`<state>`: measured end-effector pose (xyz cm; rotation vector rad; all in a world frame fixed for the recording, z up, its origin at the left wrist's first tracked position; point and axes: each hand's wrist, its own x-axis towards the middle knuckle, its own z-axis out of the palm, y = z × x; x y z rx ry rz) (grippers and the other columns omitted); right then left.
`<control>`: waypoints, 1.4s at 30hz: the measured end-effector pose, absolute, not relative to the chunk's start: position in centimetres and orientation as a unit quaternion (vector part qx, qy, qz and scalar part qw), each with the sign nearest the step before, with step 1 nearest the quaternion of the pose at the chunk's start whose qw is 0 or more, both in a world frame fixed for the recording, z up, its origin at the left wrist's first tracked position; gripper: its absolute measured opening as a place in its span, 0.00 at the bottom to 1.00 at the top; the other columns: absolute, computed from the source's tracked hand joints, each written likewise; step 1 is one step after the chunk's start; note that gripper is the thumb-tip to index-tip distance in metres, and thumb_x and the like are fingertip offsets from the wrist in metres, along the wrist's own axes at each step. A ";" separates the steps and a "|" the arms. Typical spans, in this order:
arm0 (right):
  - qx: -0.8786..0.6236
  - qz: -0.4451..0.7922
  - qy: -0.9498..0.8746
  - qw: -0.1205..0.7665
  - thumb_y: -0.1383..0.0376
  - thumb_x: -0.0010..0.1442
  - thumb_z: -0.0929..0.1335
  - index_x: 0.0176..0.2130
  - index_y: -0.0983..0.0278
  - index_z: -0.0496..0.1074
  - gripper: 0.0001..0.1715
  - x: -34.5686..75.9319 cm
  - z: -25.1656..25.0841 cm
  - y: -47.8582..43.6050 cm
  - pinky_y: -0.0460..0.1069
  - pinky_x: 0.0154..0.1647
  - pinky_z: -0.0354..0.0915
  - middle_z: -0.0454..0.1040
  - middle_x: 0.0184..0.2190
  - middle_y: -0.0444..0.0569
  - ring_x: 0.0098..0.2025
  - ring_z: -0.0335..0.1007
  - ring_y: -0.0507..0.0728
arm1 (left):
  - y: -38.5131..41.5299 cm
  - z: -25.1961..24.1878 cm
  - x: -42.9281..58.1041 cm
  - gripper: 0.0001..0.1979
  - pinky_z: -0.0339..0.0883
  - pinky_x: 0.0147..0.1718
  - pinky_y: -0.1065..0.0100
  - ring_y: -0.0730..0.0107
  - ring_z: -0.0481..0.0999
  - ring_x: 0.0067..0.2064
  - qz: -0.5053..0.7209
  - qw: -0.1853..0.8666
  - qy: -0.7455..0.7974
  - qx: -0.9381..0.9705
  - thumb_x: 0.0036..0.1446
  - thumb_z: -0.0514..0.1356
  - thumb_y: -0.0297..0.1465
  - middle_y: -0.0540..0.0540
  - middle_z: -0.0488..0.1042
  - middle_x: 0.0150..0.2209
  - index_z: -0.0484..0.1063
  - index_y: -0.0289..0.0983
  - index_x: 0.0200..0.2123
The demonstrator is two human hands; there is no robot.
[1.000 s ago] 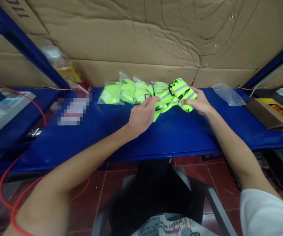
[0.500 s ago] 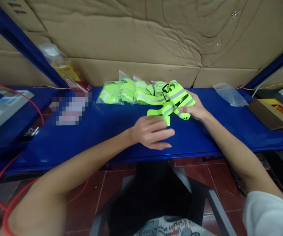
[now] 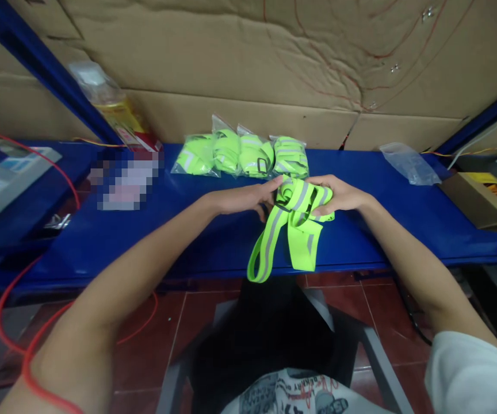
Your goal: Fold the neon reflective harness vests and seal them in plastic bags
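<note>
A neon-yellow reflective strap [image 3: 302,195] with grey stripes and a black buckle is bunched between my two hands, above the front part of the blue table [image 3: 197,230]. My right hand [image 3: 337,195] grips the folded bundle from the right, thumb in front. From the left, my left hand [image 3: 259,198] pinches the bundle near the buckle; its lower fingers curl partly out of sight. A loop and a loose end of the strap hang down toward the table's front edge. Just behind stand several clear bags [image 3: 290,156] packed with the same kind of strap.
An empty-looking clear plastic bag [image 3: 410,164] lies at the back right, beside an open cardboard box [image 3: 468,198]. A bottle with a yellow label [image 3: 117,118] leans at the back left. A red hose [image 3: 4,322] curves past my left arm. Cardboard [image 3: 231,63] backs the table.
The strap bundle has come down toward me, away from the bagged row. My left hand has moved up and taken hold of it; a loop and an end now dangle.
</note>
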<state>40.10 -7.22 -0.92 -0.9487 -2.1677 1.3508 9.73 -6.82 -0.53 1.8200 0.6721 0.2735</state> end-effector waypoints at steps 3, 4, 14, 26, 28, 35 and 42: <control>-0.361 0.455 -0.792 0.188 0.55 0.47 0.85 0.51 0.65 0.83 0.34 38.9 -1.2 -7.4 0.48 0.38 0.73 0.85 0.41 0.47 0.38 0.78 0.57 | -6.0 -0.5 8.9 0.37 0.67 0.26 0.64 0.63 0.76 0.30 0.151 0.447 0.395 0.789 0.69 0.50 0.65 0.42 0.79 0.33 0.80 0.39 0.44; -0.366 0.442 -0.796 0.191 0.55 0.48 0.84 0.51 0.65 0.84 0.33 38.5 -1.4 -7.5 0.48 0.38 0.72 0.85 0.41 0.47 0.38 0.77 0.57 | -5.8 -0.5 8.7 0.35 0.66 0.26 0.65 0.64 0.76 0.29 0.151 0.430 0.405 0.793 0.68 0.54 0.64 0.43 0.78 0.34 0.80 0.40 0.50; -0.383 0.258 -0.884 0.073 0.58 0.57 0.78 0.58 0.62 0.80 0.31 35.7 0.4 -6.6 0.49 0.40 0.65 0.83 0.43 0.47 0.38 0.75 0.57 | -4.6 -1.7 8.5 0.21 0.61 0.31 0.65 0.65 0.73 0.32 0.159 0.248 0.315 0.902 0.59 0.70 0.50 0.48 0.75 0.34 0.72 0.40 0.41; -0.373 -0.030 -0.916 0.142 0.65 0.67 0.72 0.78 0.54 0.61 0.45 33.5 -1.7 -8.1 0.52 0.39 0.68 0.71 0.62 0.58 0.54 0.73 0.67 | -5.0 -2.6 5.9 0.18 0.67 0.43 0.59 0.52 0.76 0.53 0.265 0.071 0.321 0.906 0.56 0.69 0.39 0.41 0.76 0.53 0.65 0.42 0.42; -0.380 -0.016 -0.908 0.178 0.55 0.68 0.74 0.78 0.55 0.58 0.47 33.9 -1.7 -8.3 0.53 0.39 0.70 0.68 0.65 0.60 0.56 0.73 0.68 | -4.8 -2.7 6.1 0.17 0.67 0.43 0.59 0.54 0.76 0.48 0.259 0.101 0.333 0.901 0.57 0.68 0.40 0.43 0.77 0.46 0.64 0.42 0.41; -0.446 0.018 -0.850 0.280 0.40 0.56 0.80 0.65 0.60 0.69 0.48 33.7 -1.5 -8.3 0.55 0.40 0.69 0.72 0.59 0.60 0.53 0.73 0.69 | -4.8 -3.2 6.4 0.17 0.61 0.34 0.62 0.63 0.73 0.34 0.293 0.148 0.363 0.872 0.57 0.66 0.42 0.49 0.75 0.35 0.61 0.42 0.37; -0.497 0.027 -0.819 0.284 0.36 0.61 0.76 0.22 0.60 0.71 0.36 34.2 -0.6 -8.8 0.53 0.33 0.55 0.66 0.18 0.45 0.25 0.64 0.55 | -4.4 -3.5 6.1 0.19 0.58 0.31 0.63 0.65 0.69 0.30 0.302 0.138 0.389 0.859 0.56 0.67 0.41 0.52 0.69 0.31 0.59 0.43 0.36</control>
